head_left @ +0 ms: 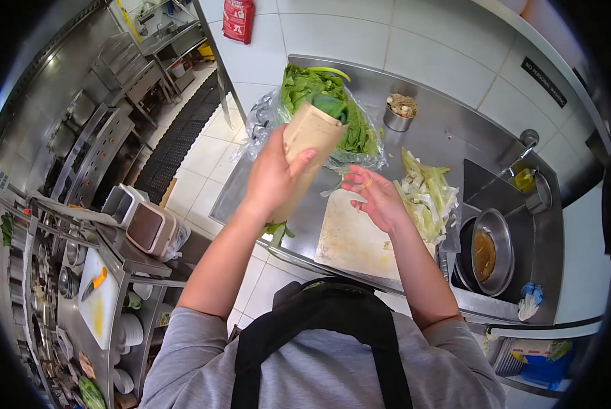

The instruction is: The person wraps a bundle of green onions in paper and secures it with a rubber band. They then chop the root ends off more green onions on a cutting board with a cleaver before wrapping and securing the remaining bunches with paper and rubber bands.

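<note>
Brown paper [312, 144] wraps leafy greens [329, 105], likely keeping bundle tight. Left hand [278, 172] grips roll around its side, thumb across front, holding it tilted above steel counter [299, 215]. Right hand [379, 199] near cutting board [346, 242], fingers loosely curled, apart from roll; orange band [367, 182] seems looped on finger. Trimmings [425, 191] beside board, probably pushed aside for room.

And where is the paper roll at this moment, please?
In the head view, the roll is near the centre, held in the left hand, left of the right hand, partly covering the greens.
</note>
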### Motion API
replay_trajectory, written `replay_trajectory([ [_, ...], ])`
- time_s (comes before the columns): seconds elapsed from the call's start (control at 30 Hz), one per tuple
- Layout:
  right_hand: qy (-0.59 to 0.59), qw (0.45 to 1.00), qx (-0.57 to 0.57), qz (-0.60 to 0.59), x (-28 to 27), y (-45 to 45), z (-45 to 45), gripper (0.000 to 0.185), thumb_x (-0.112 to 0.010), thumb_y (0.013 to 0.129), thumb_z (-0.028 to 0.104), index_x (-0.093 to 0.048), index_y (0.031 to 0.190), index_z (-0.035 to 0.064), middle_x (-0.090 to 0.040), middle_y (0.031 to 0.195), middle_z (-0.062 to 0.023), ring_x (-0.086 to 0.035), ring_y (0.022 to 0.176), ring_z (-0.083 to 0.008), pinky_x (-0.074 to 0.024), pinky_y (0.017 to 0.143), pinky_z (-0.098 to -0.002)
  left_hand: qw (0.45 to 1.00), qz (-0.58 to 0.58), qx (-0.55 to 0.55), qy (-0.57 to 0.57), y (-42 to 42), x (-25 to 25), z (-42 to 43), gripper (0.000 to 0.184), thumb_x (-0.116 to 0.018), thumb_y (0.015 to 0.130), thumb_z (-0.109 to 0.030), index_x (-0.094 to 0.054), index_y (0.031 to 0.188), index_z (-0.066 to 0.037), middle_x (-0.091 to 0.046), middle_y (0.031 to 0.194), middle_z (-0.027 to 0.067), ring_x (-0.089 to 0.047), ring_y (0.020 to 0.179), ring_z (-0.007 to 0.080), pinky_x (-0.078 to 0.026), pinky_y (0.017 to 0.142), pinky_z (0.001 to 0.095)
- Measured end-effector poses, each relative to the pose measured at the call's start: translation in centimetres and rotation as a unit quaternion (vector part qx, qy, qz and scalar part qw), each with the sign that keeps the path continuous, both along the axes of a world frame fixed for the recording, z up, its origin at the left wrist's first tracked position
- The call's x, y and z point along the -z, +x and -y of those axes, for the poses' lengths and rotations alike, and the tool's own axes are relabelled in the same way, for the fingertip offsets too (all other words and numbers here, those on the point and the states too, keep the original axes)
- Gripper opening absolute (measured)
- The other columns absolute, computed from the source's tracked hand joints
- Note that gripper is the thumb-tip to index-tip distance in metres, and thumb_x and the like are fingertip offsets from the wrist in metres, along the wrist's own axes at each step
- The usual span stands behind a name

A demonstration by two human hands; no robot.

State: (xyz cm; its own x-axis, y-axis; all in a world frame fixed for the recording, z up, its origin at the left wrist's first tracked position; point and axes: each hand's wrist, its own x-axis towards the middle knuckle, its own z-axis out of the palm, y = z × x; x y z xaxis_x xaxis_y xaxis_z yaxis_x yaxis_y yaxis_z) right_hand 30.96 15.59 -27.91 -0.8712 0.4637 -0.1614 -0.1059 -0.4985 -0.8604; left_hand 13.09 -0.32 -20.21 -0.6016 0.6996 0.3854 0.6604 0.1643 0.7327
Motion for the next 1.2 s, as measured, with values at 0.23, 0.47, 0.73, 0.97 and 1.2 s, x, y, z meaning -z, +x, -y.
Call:
replay_trajectory([
  [0.23,0.021,1.0,-0.009,-0.003,-1.3,-2.0,3.2,0.063,-0.068,0.096,0.034,-0.032,0.145,0.0182,-0.051,0.136,-0.0047,-0.049,0.126,-0.0191,-0.0476,0.089,-0.0429,0.957,-0.27,-0.064,-0.085,4.1,3.1,-3.3,0.075,-0.074,0.084,-0.032,-0.04,0.145,-0.003,-0.059,0.111,0.0193,-0.056,0.095,0.0396,-0.048,0.083,0.0482],
  [0.47,0.033,0.994,0.09,-0.047,-2.4,-2.9,2.3,0.059,-0.079,0.088,0.024,-0.047,0.134,0.0056,-0.065,0.118,-0.0066,-0.063,0.106,-0.0198,-0.0513,0.091,-0.0333,0.952,-0.305,-0.008,-0.03,8.2,7.5,-2.2,0.074,-0.071,0.081,-0.006,-0.038,0.147,0.002,-0.05,0.125,0.0251,-0.052,0.107,0.0418,-0.047,0.091,0.0474],
  [0.73,0.271,0.962,-0.034,0.003,-5.3,-3.0,-1.9,0.053,-0.08,0.085,0.015,-0.058,0.131,0.0046,-0.068,0.121,-0.0073,-0.064,0.108,-0.0169,-0.0508,0.094,-0.0342,0.978,-0.151,0.124,-0.07,5.7,3.8,0.5,0.054,-0.07,0.083,-0.006,-0.054,0.134,-0.002,-0.057,0.117,0.0165,-0.056,0.109,0.0359,-0.048,0.092,0.0446],
  [0.97,0.535,0.778,-0.274,0.182,-6.6,-4.3,-3.2,0.064,-0.082,0.071,0.056,-0.072,0.113,0.0081,-0.072,0.11,-0.0136,-0.068,0.099,-0.0261,-0.0518,0.088,-0.0347,0.878,-0.417,0.234,0.01,2.8,-5.2,-1.1,0.021,-0.079,0.074,-0.01,-0.077,0.094,-0.016,-0.067,0.096,-0.0025,-0.063,0.093,0.0207,-0.048,0.076,0.0375],
  [1.2,0.593,0.659,-0.423,0.187,-8.4,-4.3,-1.1,0.068,-0.081,0.071,0.058,-0.07,0.119,0.0109,-0.07,0.115,-0.0139,-0.065,0.107,-0.0303,-0.0496,0.093,-0.0368,0.849,-0.316,0.42,-0.05,0.6,-4.5,-1.6,0.016,-0.08,0.074,-0.011,-0.074,0.089,-0.013,-0.066,0.098,-0.0001,-0.065,0.086,0.0233,-0.053,0.075,0.0361],
])
